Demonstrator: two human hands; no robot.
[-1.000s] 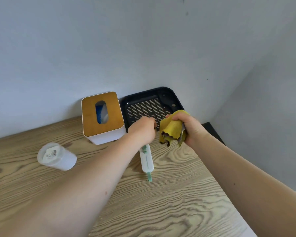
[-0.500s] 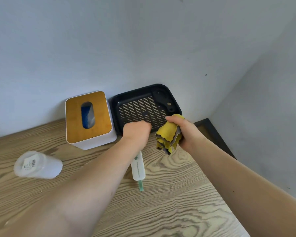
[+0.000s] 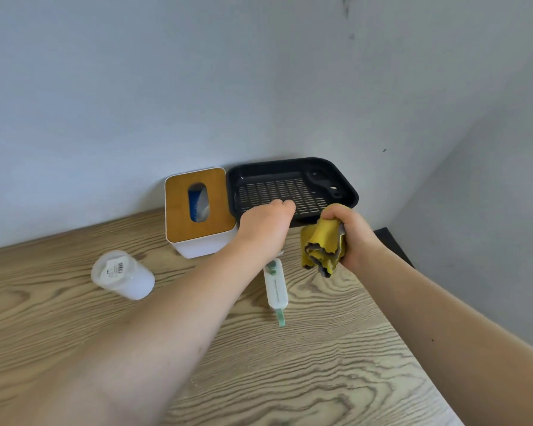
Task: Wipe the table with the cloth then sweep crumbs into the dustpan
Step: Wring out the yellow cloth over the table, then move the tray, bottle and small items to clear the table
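On the wooden surface [image 3: 320, 379] lay a white brush [image 3: 276, 287]. Beyond it, the right hand [image 3: 356, 238] had its fingers clamped around a bunched yellow cloth [image 3: 322, 244]; the left hand [image 3: 263, 227], its fingers hidden, reached the black tray's [image 3: 290, 167] near rim.

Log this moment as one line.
stage: wiping not begun | right hand: grips yellow cloth above table | left hand: at black tray rim, grip unclear | brush: lying on table
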